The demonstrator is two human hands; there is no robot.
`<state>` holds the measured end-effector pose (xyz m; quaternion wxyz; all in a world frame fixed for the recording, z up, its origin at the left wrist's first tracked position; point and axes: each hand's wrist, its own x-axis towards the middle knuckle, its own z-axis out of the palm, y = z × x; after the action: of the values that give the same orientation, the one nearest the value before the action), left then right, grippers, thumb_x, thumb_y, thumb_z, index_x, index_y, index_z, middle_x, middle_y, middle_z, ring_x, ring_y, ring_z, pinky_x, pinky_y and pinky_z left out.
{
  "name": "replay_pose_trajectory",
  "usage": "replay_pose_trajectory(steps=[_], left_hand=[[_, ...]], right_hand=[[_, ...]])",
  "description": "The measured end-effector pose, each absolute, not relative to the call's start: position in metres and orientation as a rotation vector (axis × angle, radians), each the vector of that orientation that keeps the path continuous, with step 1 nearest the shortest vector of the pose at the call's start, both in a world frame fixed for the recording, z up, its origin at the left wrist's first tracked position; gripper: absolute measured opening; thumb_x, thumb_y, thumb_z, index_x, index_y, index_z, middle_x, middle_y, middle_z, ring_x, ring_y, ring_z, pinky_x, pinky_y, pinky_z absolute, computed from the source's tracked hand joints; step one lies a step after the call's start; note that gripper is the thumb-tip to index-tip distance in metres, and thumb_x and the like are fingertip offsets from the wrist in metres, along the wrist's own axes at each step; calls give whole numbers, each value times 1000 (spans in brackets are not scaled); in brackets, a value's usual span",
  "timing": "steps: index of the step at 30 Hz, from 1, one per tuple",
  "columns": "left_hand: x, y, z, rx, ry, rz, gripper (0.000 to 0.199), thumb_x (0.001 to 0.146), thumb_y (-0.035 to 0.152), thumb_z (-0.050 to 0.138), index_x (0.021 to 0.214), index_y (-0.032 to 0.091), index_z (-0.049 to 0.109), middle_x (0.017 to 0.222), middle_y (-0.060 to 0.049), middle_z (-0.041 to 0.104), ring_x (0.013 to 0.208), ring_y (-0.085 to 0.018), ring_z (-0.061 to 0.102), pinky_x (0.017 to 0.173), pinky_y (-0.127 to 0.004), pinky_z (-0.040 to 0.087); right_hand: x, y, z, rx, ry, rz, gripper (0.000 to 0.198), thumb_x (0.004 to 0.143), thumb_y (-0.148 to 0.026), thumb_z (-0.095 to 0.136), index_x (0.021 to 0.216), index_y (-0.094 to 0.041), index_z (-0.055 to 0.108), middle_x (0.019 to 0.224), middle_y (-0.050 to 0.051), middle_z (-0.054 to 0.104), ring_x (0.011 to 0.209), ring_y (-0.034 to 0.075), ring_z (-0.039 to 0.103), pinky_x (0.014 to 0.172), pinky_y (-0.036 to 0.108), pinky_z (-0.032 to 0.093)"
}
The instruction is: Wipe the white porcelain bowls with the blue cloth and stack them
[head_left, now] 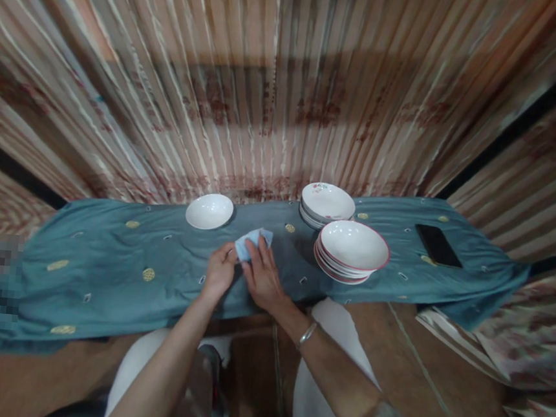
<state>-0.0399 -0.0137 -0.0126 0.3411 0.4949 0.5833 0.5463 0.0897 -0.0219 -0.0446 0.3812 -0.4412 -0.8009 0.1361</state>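
A light blue cloth (249, 244) is bunched up over the front middle of the table. My left hand (220, 273) pinches its left edge with thumb and fingers. From the right, my right hand (263, 278) presses its fingers onto the cloth, thumb beneath. Whether something lies inside the folds I cannot make out. Behind my left hand rests a single white bowl (209, 211). To the right stands a stack of white bowls with red rims (352, 252), and just behind it a stack of white dishes with a floral pattern (327, 203).
A green patterned tablecloth (106, 284) covers the long, narrow table. A black phone (438, 244) lies at the right end. Pleated curtains (249, 89) hang close behind the table. My knees and a shoe (215, 372) are below the front edge.
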Motion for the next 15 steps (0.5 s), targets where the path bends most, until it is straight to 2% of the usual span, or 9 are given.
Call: replay_pose_trajectory(steps=[4, 8, 11, 15], left_hand=[[-41, -12, -6, 1084, 1407, 1560, 18, 63, 36, 66, 65, 19, 66, 61, 2, 61, 62, -14, 51, 65, -25, 41], [-38, -13, -5, 876, 1295, 1629, 22, 55, 37, 74, 62, 18, 65, 55, 4, 58, 53, -10, 47, 56, -22, 37], [-37, -14, -4, 772, 1224, 1636, 27, 50, 37, 80, 62, 17, 65, 53, 4, 59, 49, -9, 47, 52, -21, 37], [-41, -15, 0, 649, 1161, 1658, 29, 46, 32, 85, 61, 15, 66, 56, 3, 64, 51, -8, 53, 56, -21, 42]], right_hand=[[78, -18, -39, -1157, -2118, 341, 56, 99, -34, 38, 151, -16, 30, 158, 19, 25, 148, 32, 20, 115, 57, 25], [79, -4, -33, -1166, -1957, 481, 56, 100, -39, 33, 151, -19, 28, 158, 13, 26, 149, 27, 17, 118, 54, 19], [83, 12, -36, -1118, -1734, 677, 56, 99, -45, 29, 150, -21, 31, 156, 8, 33, 148, 22, 21, 120, 46, 20], [84, 34, -47, -1085, -1439, 981, 62, 95, -56, 31, 147, -22, 37, 153, 6, 39, 143, 20, 33, 120, 41, 22]])
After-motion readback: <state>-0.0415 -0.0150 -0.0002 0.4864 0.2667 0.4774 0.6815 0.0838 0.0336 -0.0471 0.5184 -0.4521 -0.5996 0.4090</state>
